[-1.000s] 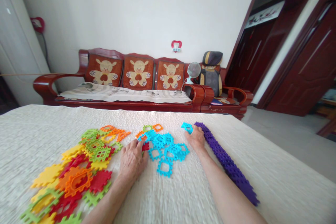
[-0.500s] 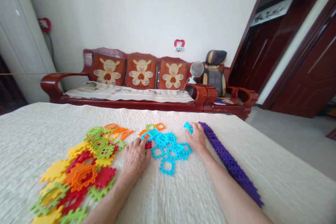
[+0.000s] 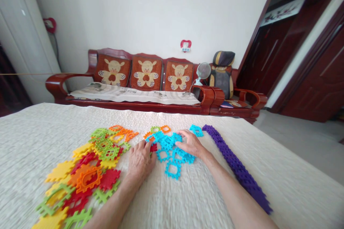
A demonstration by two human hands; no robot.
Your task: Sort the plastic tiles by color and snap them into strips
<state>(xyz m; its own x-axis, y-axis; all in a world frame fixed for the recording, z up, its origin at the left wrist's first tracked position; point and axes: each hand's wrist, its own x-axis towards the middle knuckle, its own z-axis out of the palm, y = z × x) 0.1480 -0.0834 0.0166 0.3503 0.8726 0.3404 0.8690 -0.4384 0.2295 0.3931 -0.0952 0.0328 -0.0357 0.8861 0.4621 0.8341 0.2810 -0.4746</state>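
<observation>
My right hand (image 3: pixel 190 144) reaches over the right side of a pile of light-blue interlocking plastic pieces (image 3: pixel 172 169). Its thumb and fingers are apart at the pile's edge, with nothing lifted between them. My left hand (image 3: pixel 141 158) lies palm down on the cloth at the pile's left side, fingers loosely stretched. Beside its thumb a red piece (image 3: pixel 153 147) is partly hidden. One separate light-blue piece (image 3: pixel 197 130) rests beyond my right hand, near a long row of purple pieces (image 3: pixel 236 162).
A heap of yellow, green, orange and red pieces (image 3: pixel 109 179) spreads at the left. Small orange (image 3: pixel 166 128) and green pieces (image 3: pixel 155 129) lie behind the blue pile. A pale textured cloth (image 3: pixel 188 200) covers the table. Beyond it stands a wooden sofa (image 3: pixel 120 105) with cushions.
My right hand has left a light-blue piece near the purple row and moved left to the blue pile. My left hand has stayed in place. The view has shifted slightly.
</observation>
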